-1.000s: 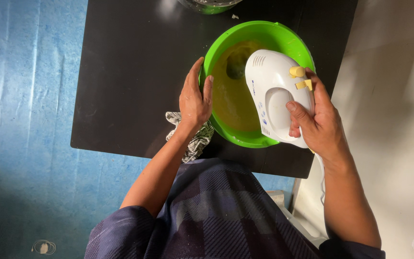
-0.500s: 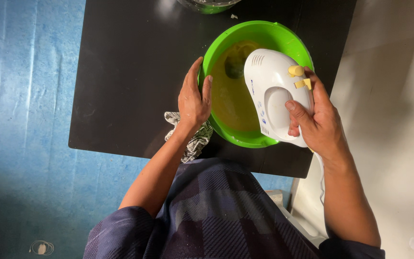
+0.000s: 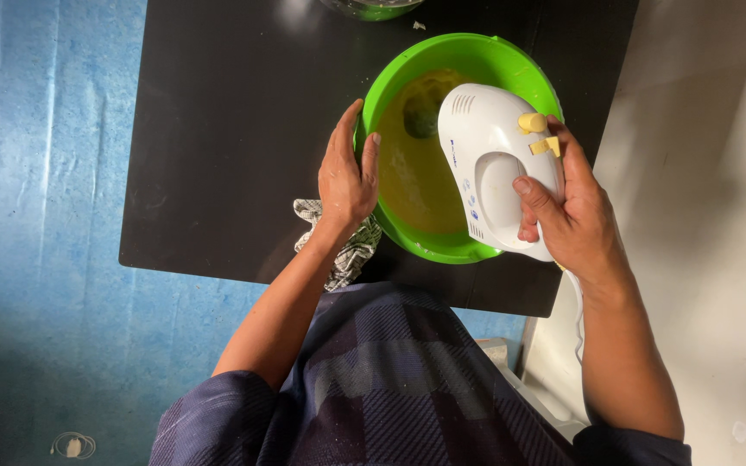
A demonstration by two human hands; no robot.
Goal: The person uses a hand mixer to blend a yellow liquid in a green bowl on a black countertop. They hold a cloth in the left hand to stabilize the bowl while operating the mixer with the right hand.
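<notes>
1. The right hand (image 3: 576, 226) sits right of centre in the frame, closed around the handle of a white mixer (image 3: 496, 168). The thumb lies across the handle's near side and the fingers wrap over the far side, next to two pale yellow buttons (image 3: 539, 134) on top of the mixer.

2. The mixer hangs over the right half of a green bowl (image 3: 388, 89) in the upper centre of the frame. Its body hides that part of the bowl and the right rim. The beaters are hidden under the body, so whether they touch the contents cannot be told.

3. The bowl holds yellow batter (image 3: 414, 177), with a dark hollow in it near the mixer's front end.

4. The left hand (image 3: 346, 177) is just left of the bowl. Its open palm presses flat against the outside of the left wall, thumb and fingertips up at the rim. It steadies the bowl rather than gripping anything.

5. The bowl stands on a black table (image 3: 226, 129) that fills the upper middle of the frame.

6. A patterned cloth (image 3: 351, 250) lies on the table below the left wrist, partly tucked under the bowl's lower left edge.

7. At the top edge of the frame, another green-rimmed vessel (image 3: 364, 7) is only partly in view.

8. A white cord (image 3: 577, 302) drops from the mixer behind the right wrist, toward the lower right.

9. A blue floor (image 3: 36, 216) fills the left side of the frame, and a pale surface (image 3: 710, 173) the right.
</notes>
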